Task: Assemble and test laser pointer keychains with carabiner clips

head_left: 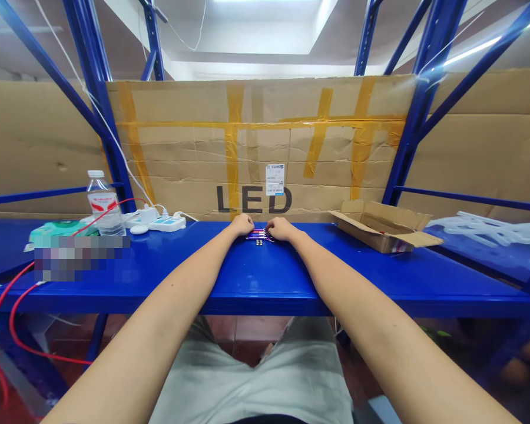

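Both arms reach forward over the blue tabletop. Several slender, shiny purple-pink sticks lie side by side between my hands; their exact kind is too small to tell. My left hand is at their left end, its fingers curled together. At the right end, my right hand is also closed, with fingertips bent down to the sticks. What either hand pinches is hidden behind the fingers. Just in front of the sticks sit several tiny round brass-coloured pieces.
An open cardboard box stands to the right, with white plastic pieces beyond it. On the left are a water bottle, a power strip, a green packet and a red cable. A cardboard wall closes the back.
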Available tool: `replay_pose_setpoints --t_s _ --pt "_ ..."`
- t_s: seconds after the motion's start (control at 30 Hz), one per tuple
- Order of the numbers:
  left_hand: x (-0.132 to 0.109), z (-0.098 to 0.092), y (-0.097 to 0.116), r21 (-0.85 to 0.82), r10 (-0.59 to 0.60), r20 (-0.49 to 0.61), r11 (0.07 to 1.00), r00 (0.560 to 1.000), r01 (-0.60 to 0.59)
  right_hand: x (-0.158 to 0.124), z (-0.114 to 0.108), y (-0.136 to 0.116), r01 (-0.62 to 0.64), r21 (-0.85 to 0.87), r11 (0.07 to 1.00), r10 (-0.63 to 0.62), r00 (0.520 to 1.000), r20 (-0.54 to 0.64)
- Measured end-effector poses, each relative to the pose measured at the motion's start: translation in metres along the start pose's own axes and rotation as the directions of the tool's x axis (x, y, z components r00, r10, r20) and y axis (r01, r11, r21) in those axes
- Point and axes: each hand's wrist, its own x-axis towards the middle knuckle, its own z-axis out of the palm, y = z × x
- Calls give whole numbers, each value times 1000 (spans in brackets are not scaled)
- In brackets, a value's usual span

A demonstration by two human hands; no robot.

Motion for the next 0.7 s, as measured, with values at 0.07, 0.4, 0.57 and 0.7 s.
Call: replay_pose_setpoints --t_s 0.07,0.4,0.57,0.7 --pt "-1 -1 1 30 3 3 1000 1000 -3 -1 -1 -1 3 -1 1000 -3 1000 8" --pt "-9 -12 14 175 56 -8 983 998 -54 -8 -9 -7 -27 -33 999 28 999 45" --pt "-23 -34 18 221 128 -27 968 991 -119 -21 -28 -24 -25 -38 999 26 1000 15" --pt "-75 -66 43 223 228 -75 953 971 -207 -61 -54 -59 139 2 990 -139 990 -34"
